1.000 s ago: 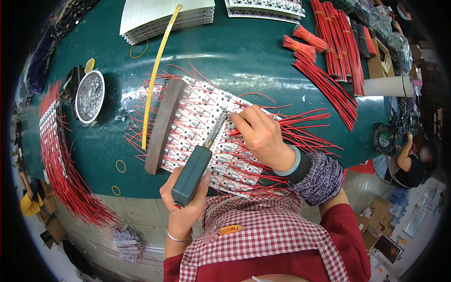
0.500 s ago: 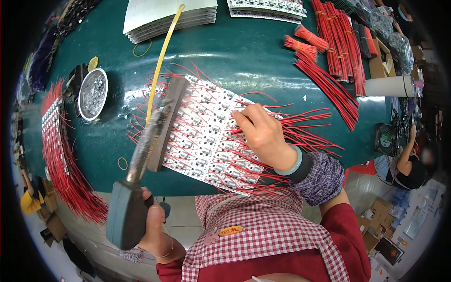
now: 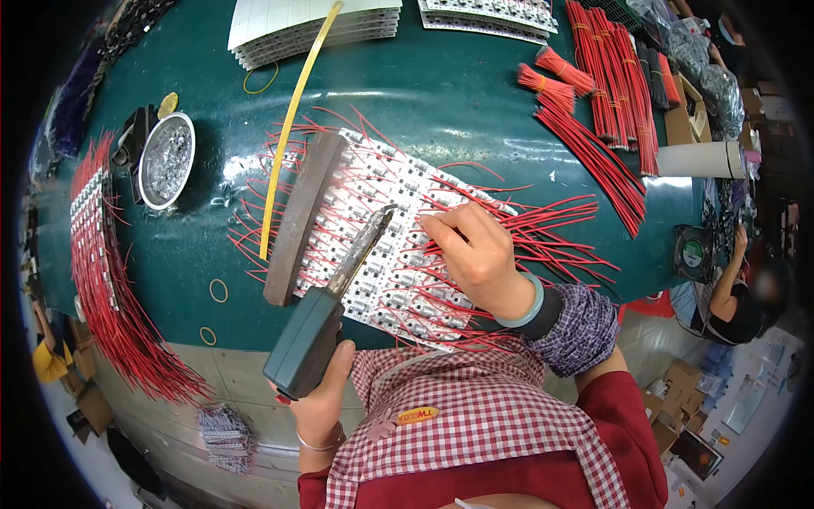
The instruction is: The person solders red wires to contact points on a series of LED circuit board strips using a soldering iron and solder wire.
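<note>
My left hand [image 3: 326,394] grips the dark green handle of a soldering gun [image 3: 309,339]. Its metal tip points up and right, over the middle of a white panel of small circuit boards [image 3: 366,271]. Just right of the tip, my right hand [image 3: 479,259] is closed in a pinch on a thin red wire at the panel; the fingertips partly hide it. Many red wires [image 3: 543,225] stick out from the panel's right side and pass under my right hand. A dark bar [image 3: 305,216] lies across the panel's left part.
A yellow strip [image 3: 290,127] arches left of the bar. Farther left are a metal bowl [image 3: 166,161] of silvery bits and a wired panel [image 3: 97,225]. Stacked panels [image 3: 314,25] stand at the back; bundled red wires [image 3: 598,76] lie back right. Other people work beyond the table.
My left hand has swung the soldering gun rightward and down, from beside the bar and yellow strip to over the panel's middle. My right hand stays nearly in place, slightly lower.
</note>
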The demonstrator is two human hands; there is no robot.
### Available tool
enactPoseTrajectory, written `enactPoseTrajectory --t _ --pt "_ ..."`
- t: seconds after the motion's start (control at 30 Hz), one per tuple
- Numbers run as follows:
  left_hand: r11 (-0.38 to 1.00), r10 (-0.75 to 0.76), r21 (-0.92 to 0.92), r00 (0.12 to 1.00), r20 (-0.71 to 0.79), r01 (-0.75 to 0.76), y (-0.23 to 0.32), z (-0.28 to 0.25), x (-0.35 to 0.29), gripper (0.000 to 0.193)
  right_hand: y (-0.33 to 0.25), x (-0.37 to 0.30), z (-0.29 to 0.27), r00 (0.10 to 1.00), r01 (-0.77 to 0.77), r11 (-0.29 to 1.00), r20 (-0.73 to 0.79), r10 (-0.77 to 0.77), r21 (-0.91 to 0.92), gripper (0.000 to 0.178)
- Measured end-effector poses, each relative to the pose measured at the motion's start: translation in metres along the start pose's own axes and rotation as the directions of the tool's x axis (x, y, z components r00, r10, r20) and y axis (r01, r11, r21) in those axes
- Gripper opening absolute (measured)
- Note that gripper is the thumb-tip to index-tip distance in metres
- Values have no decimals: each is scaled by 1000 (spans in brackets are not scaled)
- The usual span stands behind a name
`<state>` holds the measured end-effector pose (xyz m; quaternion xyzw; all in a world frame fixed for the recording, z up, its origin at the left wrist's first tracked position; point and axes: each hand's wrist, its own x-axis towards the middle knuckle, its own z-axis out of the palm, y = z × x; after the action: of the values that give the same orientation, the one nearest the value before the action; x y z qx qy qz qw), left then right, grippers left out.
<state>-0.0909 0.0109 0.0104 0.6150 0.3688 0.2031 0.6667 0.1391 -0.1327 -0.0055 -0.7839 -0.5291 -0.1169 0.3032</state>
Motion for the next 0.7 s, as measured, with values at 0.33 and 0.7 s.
enactPoseTrajectory --t 0.33,0.7 --pt "997 -3 83 999 35 0 -9 2 1 32 -5 2 2 998 -65 998 -14 64 -23 38" --pt "998 -16 56 1000 16 15 -2 7 5 32 -6 4 -1 998 13 993 57 -7 -114 33"
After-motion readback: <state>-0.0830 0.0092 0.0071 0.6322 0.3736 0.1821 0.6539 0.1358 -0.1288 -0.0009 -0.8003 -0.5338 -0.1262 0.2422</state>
